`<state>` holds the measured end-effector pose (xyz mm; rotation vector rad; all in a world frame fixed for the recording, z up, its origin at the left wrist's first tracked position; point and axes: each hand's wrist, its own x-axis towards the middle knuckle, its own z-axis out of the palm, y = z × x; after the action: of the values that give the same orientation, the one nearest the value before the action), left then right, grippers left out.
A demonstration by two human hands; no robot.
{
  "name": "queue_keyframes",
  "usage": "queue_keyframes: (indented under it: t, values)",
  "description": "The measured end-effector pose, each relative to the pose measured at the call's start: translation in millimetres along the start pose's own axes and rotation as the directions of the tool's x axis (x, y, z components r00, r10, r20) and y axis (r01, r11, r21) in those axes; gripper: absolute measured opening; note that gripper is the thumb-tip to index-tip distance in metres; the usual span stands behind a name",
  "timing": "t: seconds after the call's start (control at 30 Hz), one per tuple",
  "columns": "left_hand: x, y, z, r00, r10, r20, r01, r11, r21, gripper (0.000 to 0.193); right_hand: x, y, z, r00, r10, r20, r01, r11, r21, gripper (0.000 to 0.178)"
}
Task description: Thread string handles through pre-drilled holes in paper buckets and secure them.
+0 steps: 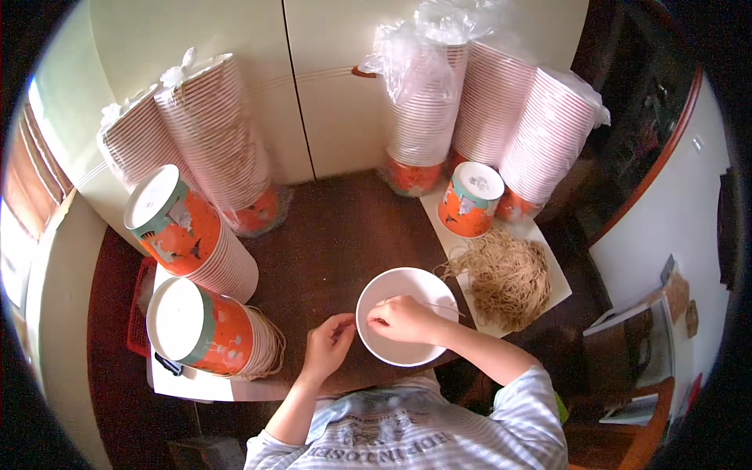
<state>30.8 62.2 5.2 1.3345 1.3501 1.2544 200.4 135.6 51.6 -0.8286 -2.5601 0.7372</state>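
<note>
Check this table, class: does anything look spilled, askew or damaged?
One untidy spot: the tan string heap at right lies tangled, with loose strands straying past the left edge of the white board beneath. No obvious damage stands out.

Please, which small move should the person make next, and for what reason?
Perhaps the left hand should steady the white bucket by its rim: it is right beside it, while the right hand works over the opening, where a thin cord crosses the right edge.
</note>
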Motion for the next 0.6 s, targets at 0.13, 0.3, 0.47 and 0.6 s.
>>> queue_keyframes:
  t: [0.13, 0.3, 0.47, 0.6]
  values:
    - [-1.0, 1.2, 1.3, 0.999, -0.041, 0.019, 0.041, 0.999, -0.021, 0.018, 1.4, -2.5, -2.0, 1.0, 0.009, 0.011, -0.009, 1.0, -0.004, 0.012]
    - [-1.8, -3.5, 1.3, 0.999, -0.026, 0.03, 0.027, 0.999, -0.021, 0.018, 2.6, -3.0, 2.0, 1.0, -0.006, -0.017, 0.005, 1.0, -0.03, 0.011]
    - [-5.4, -2.5, 1.7, 1.0, -0.023, 0.01, 0.023, 0.999, -0.032, 0.017, 3.2, -2.6, 5.6, 0.999, -0.026, -0.04, 0.026, 1.0, 0.002, 0.012]
    - [-7.2, 9.9, 1.1, 1.0, -0.002, 0.013, 0.0, 0.986, 0.164, 0.017, 4.0, -6.4, 4.6, 1.0, -0.011, -0.026, 0.012, 1.0, 0.029, 0.014]
